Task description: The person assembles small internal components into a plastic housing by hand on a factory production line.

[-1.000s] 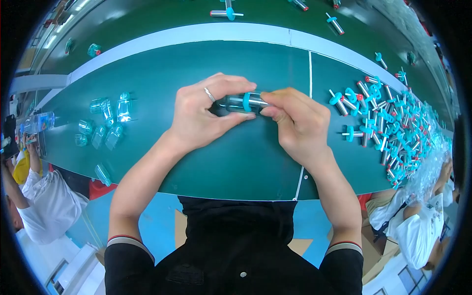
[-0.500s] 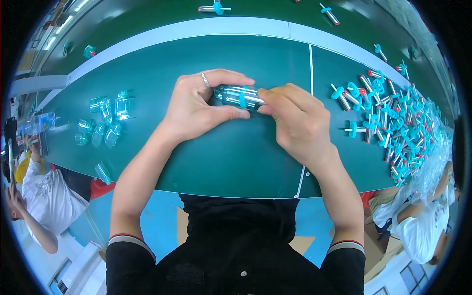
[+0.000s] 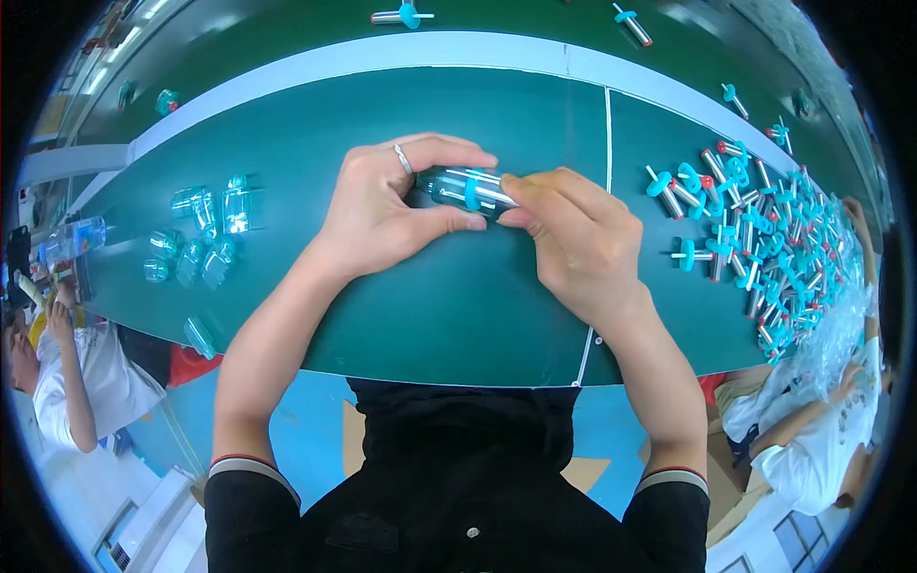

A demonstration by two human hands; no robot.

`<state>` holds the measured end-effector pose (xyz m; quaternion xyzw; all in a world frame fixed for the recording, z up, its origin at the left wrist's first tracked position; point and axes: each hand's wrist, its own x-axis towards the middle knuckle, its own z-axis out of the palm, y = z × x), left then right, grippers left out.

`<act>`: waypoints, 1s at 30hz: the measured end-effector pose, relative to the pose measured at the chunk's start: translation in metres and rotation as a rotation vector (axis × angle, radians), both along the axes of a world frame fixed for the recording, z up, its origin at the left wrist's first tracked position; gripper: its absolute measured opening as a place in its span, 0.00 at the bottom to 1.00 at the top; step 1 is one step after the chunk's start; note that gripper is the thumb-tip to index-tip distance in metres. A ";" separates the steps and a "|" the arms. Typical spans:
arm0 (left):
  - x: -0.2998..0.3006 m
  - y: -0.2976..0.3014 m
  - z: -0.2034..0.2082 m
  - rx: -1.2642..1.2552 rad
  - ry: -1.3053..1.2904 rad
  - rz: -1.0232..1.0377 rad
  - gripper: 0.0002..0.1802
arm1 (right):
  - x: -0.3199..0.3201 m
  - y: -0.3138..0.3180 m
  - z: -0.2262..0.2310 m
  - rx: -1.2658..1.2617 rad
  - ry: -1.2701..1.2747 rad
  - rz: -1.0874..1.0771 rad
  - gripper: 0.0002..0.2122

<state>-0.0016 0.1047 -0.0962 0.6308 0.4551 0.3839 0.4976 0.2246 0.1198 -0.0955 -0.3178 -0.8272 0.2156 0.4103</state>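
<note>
My left hand [image 3: 387,205], a ring on one finger, curves around a clear, bluish plastic container [image 3: 441,184] lying sideways above the table. Its thumb and forefinger press along either side. Inside it, toward the right, shows a silver cylinder with a teal disc [image 3: 472,189]. My right hand [image 3: 587,234] pinches the right end of this cylinder; the fingertips cover the end itself. To the left lie several clear bluish containers [image 3: 237,205]. On the right is a heap of silver cylinders with teal discs and red ends [image 3: 740,224].
Beyond the pale rail [image 3: 497,50], a dark green belt [image 3: 535,17] carries a few scattered parts. A crumpled clear plastic bag [image 3: 836,320] lies against the heap. People in white shirts are at the left [image 3: 95,368] and right [image 3: 812,458]. A thin white line [image 3: 608,143] crosses the table.
My hands keep nearly the same hold and place. Parts on the far belt have shifted slightly left. The people at both sides have moved their arms; a hand now shows by the plastic bag.
</note>
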 end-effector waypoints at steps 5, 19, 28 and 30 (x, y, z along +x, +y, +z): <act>0.001 0.000 0.000 0.090 -0.031 -0.024 0.27 | 0.000 -0.004 0.000 -0.191 0.103 -0.035 0.11; 0.006 0.002 0.000 0.115 -0.005 -0.003 0.26 | -0.002 -0.003 0.009 -0.103 0.241 -0.034 0.10; -0.007 0.001 0.006 0.119 0.040 -0.099 0.27 | -0.011 -0.010 0.004 -0.163 0.281 -0.067 0.09; -0.005 0.002 0.005 0.141 0.037 -0.093 0.27 | -0.010 -0.012 0.004 -0.205 0.285 -0.072 0.09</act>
